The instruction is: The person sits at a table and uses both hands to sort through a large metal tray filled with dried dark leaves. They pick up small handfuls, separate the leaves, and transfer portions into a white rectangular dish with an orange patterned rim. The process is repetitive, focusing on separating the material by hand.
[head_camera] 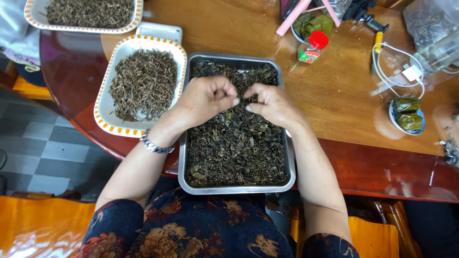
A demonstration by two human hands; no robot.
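Steel tray (pixel 181 157), full of dark dried leaves (pixel 234 148)

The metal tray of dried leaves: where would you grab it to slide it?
Probably grip the metal tray by its raised rim at the near short edge, coming from the person's side. That edge is bare, while both hands, left hand and right hand, hover over its far half.

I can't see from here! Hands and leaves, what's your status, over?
Left hand and right hand both pinching bits over the metal tray of dried leaves. Plate of stems beside the left hand. Nothing blocking.
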